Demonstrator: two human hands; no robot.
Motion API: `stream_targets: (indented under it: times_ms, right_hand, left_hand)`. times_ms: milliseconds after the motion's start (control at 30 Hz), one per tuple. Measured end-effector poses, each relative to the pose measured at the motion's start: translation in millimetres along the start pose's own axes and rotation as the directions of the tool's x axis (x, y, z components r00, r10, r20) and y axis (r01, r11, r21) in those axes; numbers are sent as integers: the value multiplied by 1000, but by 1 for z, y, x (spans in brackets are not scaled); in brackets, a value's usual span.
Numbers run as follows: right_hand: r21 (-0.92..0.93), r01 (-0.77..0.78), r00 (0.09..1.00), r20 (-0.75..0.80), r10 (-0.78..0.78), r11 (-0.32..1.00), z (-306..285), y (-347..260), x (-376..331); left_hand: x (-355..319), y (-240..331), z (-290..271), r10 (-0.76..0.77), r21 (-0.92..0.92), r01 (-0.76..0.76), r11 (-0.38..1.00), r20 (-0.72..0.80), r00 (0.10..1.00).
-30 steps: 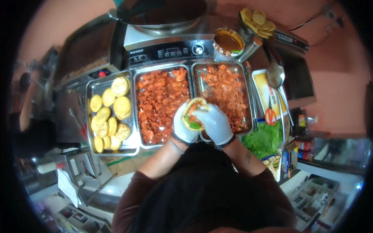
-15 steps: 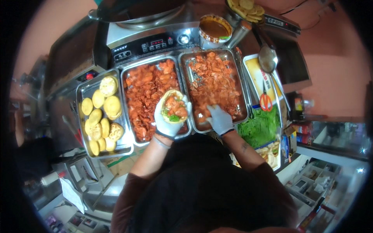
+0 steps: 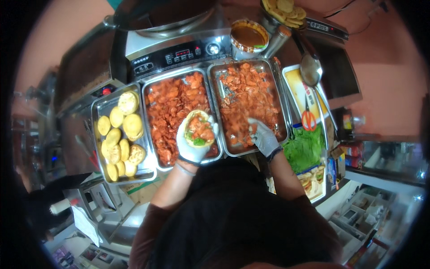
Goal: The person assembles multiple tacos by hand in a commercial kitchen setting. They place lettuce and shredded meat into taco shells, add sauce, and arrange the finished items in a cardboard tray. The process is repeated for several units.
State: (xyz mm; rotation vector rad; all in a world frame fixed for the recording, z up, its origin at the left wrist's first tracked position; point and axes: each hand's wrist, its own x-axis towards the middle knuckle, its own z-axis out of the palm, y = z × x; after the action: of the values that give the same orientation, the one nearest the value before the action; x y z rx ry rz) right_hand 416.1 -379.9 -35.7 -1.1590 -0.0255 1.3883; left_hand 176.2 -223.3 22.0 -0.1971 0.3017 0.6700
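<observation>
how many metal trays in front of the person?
3. Left tray holds buns, middle tray and right tray hold red meat. Left hand holds a filled bun over the middle; right hand reaches into the right.

shiny metal trays (image 3: 215, 80), glossy wet meat (image 3: 170, 107), matt rough buns (image 3: 127, 102), pale knit cloth gloves (image 3: 264, 139), polished steel ladle (image 3: 310, 69), glossy plastic tub (image 3: 248, 36).

White gloves; brown pushed-up sleeves

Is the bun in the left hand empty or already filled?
Filled: the open bun in the left hand shows red meat pieces and some green leaf.
</observation>
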Motion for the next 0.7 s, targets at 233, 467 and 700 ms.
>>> stream_targets:
  times_ms: [233,467,700]
  right_hand:
    - [-955,285,926,296,-233,-82,33,21,-7]
    - [-929,69,964,156,-216,-365,51,52,8]
    - [-937,312,894,235,-381,155,60,14,-9]
  left_hand:
    - [-1,5,0,9,3,-9,1000,1,1000]
    - [1,2,2,-23,12,23,1000,23,999]
    - [0,6,-5,-25,-37,25,999,7,1000]
